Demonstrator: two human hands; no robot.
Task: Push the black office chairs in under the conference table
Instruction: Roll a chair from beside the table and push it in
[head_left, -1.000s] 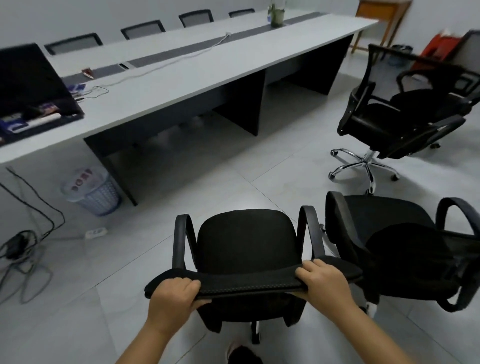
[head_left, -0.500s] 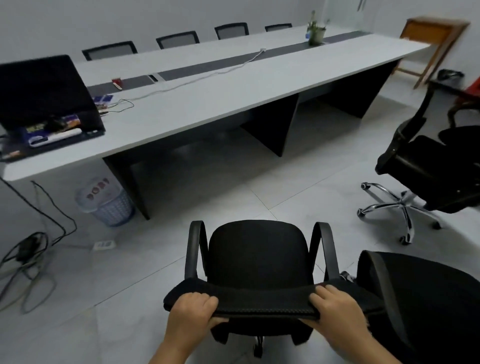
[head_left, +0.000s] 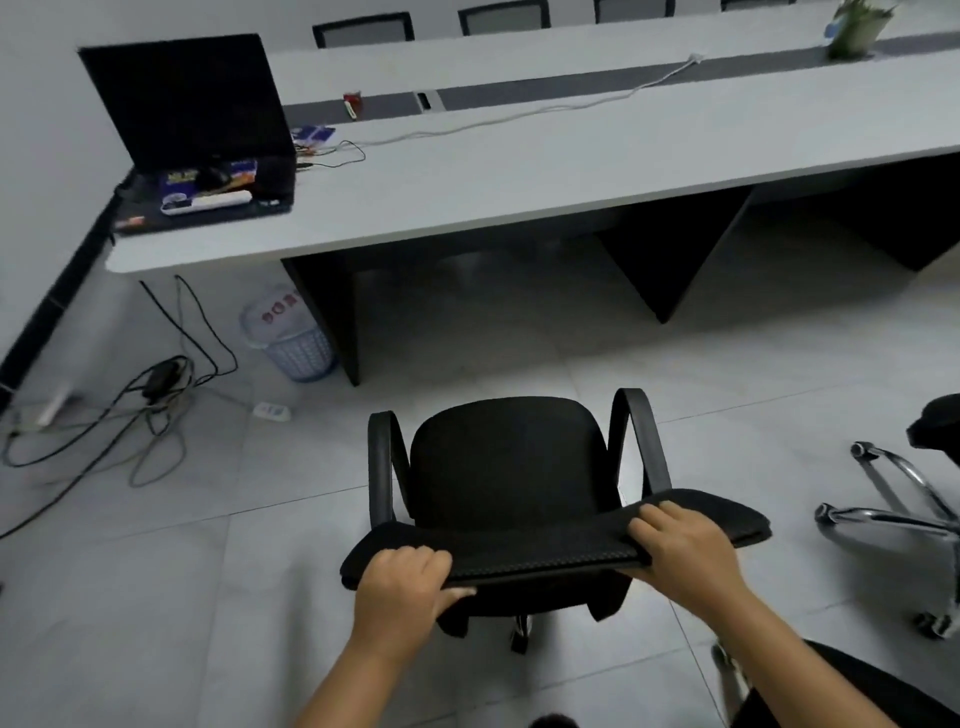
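Left hand (head_left: 399, 581) and right hand (head_left: 685, 545) each grasp the top edge of the black mesh-backed office chair (head_left: 511, 470). Chair stands on the grey tiled floor (head_left: 156, 597), facing the long white tabletop (head_left: 519, 171), not yet beneath it.

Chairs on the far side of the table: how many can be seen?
4. Their backrests show above the far edge: one, next, third, fourth barely visible. More may be hidden.
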